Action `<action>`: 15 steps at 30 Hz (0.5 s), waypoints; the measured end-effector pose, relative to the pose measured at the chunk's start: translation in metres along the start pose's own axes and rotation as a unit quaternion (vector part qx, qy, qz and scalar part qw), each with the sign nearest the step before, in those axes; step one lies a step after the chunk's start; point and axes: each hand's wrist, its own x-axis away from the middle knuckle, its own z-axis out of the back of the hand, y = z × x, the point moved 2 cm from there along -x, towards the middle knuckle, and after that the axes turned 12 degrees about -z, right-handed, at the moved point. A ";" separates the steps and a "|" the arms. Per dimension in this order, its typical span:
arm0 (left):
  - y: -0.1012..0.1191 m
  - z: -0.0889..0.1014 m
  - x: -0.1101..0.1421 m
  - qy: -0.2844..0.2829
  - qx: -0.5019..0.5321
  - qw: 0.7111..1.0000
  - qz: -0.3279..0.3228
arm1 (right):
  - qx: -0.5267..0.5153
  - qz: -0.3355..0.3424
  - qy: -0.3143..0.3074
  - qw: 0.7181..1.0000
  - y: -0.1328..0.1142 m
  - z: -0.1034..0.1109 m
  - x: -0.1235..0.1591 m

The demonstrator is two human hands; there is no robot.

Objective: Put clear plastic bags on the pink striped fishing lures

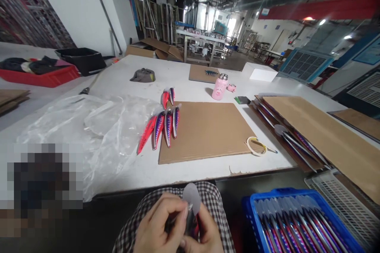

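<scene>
Seen from the head camera, the left hand (157, 223) and right hand (206, 233) pinch a fishing lure (192, 221) above a checked lap (215, 205). Ahead, more lures (158, 126) lie at a cardboard sheet's (208, 134) edge on a white table (166, 75). A blue crate (285, 195) sits right.

Lap covered in black-and-white checked fabric (216, 209), small even squares throughout, soft cloth falling in loose folds on both sides; exact garment type not determinable from this view. Left hand (158, 223) and right hand (206, 232) bare, both partly cut off by the lower frame edge.
</scene>
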 end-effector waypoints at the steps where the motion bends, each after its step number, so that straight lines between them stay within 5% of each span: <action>1: 0.000 0.000 0.000 -0.001 0.004 1.000 -0.003 | 0.007 0.003 -0.008 1.000 -0.001 0.000 0.000; 9: -0.010 0.005 -0.003 -0.070 0.009 0.997 -0.014 | -0.012 0.009 0.003 1.000 0.002 0.001 -0.003; 15: -0.028 0.007 0.005 -0.083 0.041 0.995 0.020 | 0.067 0.033 0.018 0.997 -0.013 0.000 -0.004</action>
